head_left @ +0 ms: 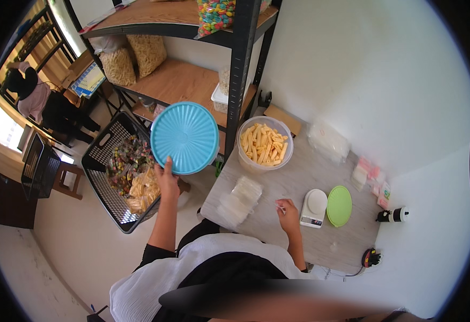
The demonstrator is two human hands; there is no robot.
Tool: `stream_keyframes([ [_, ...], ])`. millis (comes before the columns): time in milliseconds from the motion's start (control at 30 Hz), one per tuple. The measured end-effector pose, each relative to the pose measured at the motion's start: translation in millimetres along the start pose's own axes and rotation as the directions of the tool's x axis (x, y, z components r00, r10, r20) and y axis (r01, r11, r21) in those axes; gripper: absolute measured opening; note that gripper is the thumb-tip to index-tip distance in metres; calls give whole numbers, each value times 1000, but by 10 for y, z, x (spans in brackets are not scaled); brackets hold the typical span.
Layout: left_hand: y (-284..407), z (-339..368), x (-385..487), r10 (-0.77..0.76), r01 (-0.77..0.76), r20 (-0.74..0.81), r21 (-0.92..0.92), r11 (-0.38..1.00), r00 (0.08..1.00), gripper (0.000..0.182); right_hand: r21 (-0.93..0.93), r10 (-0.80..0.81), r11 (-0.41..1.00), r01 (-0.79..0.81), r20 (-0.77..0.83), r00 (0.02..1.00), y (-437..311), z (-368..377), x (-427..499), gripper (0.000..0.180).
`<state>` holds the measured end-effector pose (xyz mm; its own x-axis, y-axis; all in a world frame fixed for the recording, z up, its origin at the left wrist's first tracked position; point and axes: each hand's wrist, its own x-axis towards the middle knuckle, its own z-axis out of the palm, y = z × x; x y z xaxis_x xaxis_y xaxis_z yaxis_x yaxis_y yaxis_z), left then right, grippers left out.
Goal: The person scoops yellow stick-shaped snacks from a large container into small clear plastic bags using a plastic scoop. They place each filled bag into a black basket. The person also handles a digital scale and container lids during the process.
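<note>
My left hand [167, 180] is at the near edge of a round blue ribbed plastic lid [185, 137], its thumb on the top; a container seems to be under the lid. Over the table my right hand [288, 213] has its fingers curled, with something small and pale at the fingertips that I cannot make out. A clear round tub [241, 157] of yellow stick snacks [264, 145] stands on the table. A stack of clear plastic bags [241, 199] lies between tub and table edge. Right of my right hand are a white digital kitchen scale [313, 209] and a green round lid [339, 206].
A black plastic basket [127, 230] with bagged snacks stands at left, beside a metal-framed shelf [186, 86]. Plastic packs [328, 141] and pink-white packets [369, 175] lie along the wall. A plug adapter [370, 257] sits at the table's right corner. Another person [38, 94] stands far left.
</note>
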<state>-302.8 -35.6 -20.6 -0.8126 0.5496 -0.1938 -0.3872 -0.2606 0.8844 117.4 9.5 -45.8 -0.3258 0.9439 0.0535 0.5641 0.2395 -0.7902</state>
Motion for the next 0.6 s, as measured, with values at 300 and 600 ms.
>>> stream_keyframes([
  [300, -971, 248, 265, -121, 127, -158, 32, 991, 980, 37, -196, 91, 978, -77, 62, 994, 526, 624, -244, 39],
  [600, -1799, 55, 478, -270, 315, -322, 98, 944, 908, 40, -335, 447, 865, -373, 176, 877, 739, 958, -380, 63],
])
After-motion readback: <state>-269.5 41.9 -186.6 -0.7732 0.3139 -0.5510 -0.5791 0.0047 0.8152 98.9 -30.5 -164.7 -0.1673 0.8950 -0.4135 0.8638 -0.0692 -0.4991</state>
